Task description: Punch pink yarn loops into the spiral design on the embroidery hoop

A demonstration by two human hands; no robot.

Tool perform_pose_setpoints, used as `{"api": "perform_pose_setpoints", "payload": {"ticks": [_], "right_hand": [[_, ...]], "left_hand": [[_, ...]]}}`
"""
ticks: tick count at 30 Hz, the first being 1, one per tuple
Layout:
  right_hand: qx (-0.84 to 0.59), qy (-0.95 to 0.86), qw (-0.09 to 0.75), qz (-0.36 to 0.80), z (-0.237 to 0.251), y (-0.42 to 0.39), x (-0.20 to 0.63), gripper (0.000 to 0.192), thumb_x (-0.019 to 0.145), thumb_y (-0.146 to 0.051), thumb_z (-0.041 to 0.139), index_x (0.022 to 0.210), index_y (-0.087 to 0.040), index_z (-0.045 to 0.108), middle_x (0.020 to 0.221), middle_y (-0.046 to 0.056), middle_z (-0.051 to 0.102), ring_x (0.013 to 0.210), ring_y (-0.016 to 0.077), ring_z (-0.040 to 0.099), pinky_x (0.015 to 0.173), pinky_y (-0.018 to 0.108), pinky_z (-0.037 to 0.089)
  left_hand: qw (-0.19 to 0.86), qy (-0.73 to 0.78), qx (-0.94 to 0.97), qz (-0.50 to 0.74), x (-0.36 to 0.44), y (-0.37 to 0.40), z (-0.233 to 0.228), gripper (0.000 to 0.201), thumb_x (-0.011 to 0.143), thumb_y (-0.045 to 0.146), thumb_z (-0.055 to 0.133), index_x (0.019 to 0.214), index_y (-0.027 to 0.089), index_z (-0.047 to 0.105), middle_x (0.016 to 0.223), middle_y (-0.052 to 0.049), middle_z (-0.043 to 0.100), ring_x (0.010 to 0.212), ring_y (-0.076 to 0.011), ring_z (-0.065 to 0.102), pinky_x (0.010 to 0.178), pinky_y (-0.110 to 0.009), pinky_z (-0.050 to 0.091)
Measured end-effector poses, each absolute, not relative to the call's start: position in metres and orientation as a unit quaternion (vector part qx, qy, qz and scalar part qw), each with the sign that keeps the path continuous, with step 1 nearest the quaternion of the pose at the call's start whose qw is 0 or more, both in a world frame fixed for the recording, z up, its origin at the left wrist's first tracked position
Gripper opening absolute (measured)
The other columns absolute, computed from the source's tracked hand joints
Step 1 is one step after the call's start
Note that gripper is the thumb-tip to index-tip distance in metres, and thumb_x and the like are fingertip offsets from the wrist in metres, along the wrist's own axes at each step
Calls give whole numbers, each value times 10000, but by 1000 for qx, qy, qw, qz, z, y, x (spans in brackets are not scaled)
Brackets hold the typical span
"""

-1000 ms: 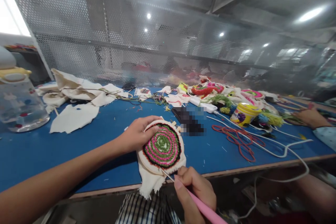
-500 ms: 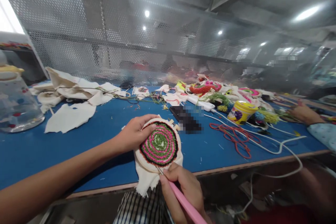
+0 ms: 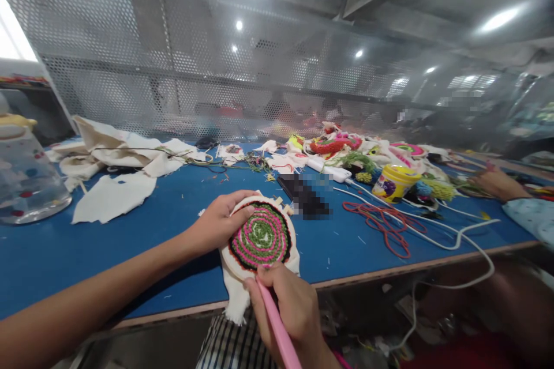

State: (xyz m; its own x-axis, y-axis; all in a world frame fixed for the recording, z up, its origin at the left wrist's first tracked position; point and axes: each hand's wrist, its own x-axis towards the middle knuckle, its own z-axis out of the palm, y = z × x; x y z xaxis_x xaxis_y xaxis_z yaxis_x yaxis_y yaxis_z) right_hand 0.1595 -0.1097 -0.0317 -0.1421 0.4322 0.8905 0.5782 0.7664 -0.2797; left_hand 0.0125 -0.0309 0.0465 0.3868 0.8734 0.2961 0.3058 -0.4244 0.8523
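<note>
An embroidery hoop [image 3: 225, 265] with cream cloth leans at the table's front edge. Its round design [image 3: 261, 234] has green and pink loops in rings, with a black and orange border. My left hand [image 3: 223, 218] grips the hoop at its upper left, thumb on the stitched face, other fingers partly hidden behind. In my right hand [image 3: 291, 300] is a pink-handled punch needle [image 3: 277, 323], pinched near its front end. Its tip is hidden by my fingers at the lower border of the design. Loose cloth hangs below the hoop, over a checked garment.
A black phone [image 3: 303, 195] lies behind the hoop. Rightward are red yarn [image 3: 385, 222], a white cable [image 3: 470, 236], a yellow tub [image 3: 395, 183] and another person's hand [image 3: 502, 181]. At left stand a water bottle [image 3: 30, 176] and cream cloth scraps [image 3: 115, 196].
My right hand has moved up and slightly left with the punch needle, whose metal shaft showed before and is now covered. My left hand still holds the hoop.
</note>
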Motion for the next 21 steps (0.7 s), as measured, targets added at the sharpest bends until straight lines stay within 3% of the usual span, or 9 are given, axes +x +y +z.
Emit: {"api": "perform_pose_setpoints", "payload": {"ticks": [5,11,17,21], "right_hand": [[-341,-768,542,-4,-28,-116,164,57,780,-127,537,810,-165,507,611,10,504,536,125,497,494,227,378],[-353,-757,550,-15,-24,-115,177,217,788,-66,498,989,-137,540,725,51,572,654,141,564,607,233,451],[-376,-773,505,81,-8,-107,192,88,804,-84,516,820,-171,514,681,12,525,601,116,508,567,224,402],[-378,-765,509,113,-5,-106,192,85,795,-105,529,761,-176,498,648,-10,508,565,99,481,541,212,377]], "left_hand": [[338,402,760,384,12,-26,41,376,800,363,483,1056,115,604,1038,-100,675,957,-259,605,866,-362,451],[279,448,746,406,11,-28,39,325,806,318,456,1062,166,583,1021,-53,662,932,-228,592,850,-340,430],[310,520,680,412,10,-28,46,288,729,407,549,899,177,513,663,23,579,594,-169,544,548,-261,415],[326,521,687,387,10,-26,48,398,650,438,648,904,183,480,620,40,557,546,-154,520,507,-242,404]]}}
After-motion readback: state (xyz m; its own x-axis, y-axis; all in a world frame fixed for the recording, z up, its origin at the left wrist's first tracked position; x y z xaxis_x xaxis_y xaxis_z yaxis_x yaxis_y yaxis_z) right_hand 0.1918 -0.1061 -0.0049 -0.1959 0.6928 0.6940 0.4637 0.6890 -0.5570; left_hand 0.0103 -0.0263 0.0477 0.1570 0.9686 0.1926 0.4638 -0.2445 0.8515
